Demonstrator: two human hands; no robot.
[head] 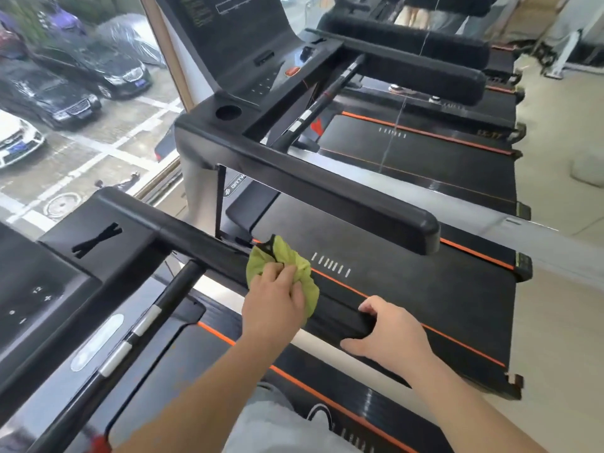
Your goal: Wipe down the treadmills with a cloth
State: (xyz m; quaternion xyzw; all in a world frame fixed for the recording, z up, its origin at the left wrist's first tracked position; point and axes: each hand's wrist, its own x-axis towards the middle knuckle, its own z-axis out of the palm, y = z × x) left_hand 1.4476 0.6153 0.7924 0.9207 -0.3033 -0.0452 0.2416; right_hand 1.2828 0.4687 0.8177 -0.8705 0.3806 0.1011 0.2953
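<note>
a person's left hand point(274, 300) clutches a bunched yellow-green cloth point(295, 261), fingers curled into it, pressing it against the black handrail point(202, 243) of the nearest treadmill point(183, 364). the right hand point(389, 335) grips the same rail farther along, fingers over the top and thumb against its side. the next treadmill point(408, 289), its black belt edged in orange, stands alongside, with more behind it. through the window point(98, 152) at left, parked cars point(75, 103) are seen from above.
</note>
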